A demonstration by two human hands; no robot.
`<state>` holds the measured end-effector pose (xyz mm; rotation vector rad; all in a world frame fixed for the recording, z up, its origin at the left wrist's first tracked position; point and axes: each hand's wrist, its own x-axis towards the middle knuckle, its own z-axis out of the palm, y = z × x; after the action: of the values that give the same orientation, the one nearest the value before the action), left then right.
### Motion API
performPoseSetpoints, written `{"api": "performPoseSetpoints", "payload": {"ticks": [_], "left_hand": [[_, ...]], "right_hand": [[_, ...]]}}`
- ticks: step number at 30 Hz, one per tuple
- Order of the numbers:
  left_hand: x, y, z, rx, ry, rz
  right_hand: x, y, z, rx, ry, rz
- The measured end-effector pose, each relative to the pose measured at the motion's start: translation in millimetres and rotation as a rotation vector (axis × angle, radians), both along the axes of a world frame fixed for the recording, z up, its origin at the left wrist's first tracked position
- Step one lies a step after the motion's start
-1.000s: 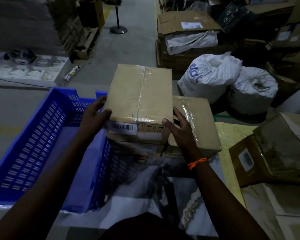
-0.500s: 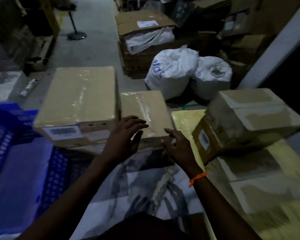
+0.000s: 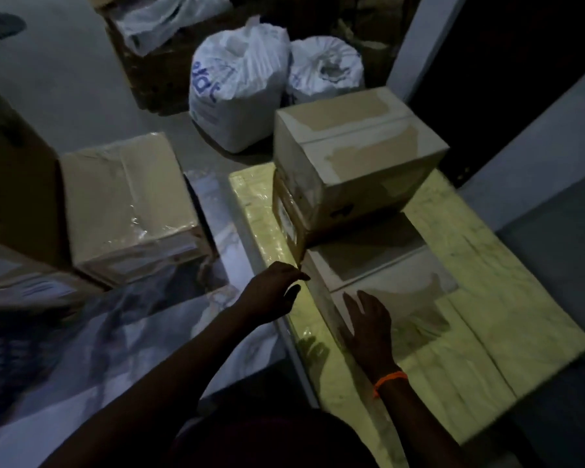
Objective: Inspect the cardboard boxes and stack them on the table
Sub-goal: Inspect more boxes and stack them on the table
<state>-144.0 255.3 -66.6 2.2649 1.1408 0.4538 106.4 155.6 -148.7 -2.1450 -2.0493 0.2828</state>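
- Two cardboard boxes already stand together on the left side of the table: a tall box (image 3: 12, 184) at the picture's edge, and a plastic-wrapped box (image 3: 125, 204) just beside it and touching it.
- The tall box appears to rest on something pale beneath it, but blur and dim light make it impossible to tell what that is.
- Two more boxes are on the yellowish table top (image 3: 480, 298) to the right. A taped box (image 3: 358, 153) stands at the far end, and a low flat box (image 3: 375, 268) lies directly in front of it, against its near face.
- The left hand (image 3: 272, 292) reaches toward the flat box's near left corner. Its fingers are loosely bent and hold nothing, and its fingertips are at or almost at that corner.
- The right hand (image 3: 368, 322), with an orange wristband (image 3: 389, 380), is spread flat with straight fingers over the near end of the flat box. It grips nothing, and it is unclear whether the palm presses on the box or hovers above it.
- The step in hand is probably taking up the flat box to inspect it.
- The task looks partly done. The left group seems placed, while the flat box and the taped box likely remain to be checked and stacked.
- White sacks (image 3: 237, 86) lie on the floor beyond the table.
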Motion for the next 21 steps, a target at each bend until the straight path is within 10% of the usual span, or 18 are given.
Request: {"api": "performPoseSetpoints", "payload": {"ticks": [12, 21], "left_hand": [[88.7, -28.6, -49.3, -0.050, 0.193, -0.150], [104.7, -60.8, -68.1, -0.176, 0.317, -0.223]], "right_hand": [[107.1, -90.4, -2.8, -0.011, -0.013, -0.070], [102.3, -113.6, 1.4, 0.146, 0.765, -0.834]]}}
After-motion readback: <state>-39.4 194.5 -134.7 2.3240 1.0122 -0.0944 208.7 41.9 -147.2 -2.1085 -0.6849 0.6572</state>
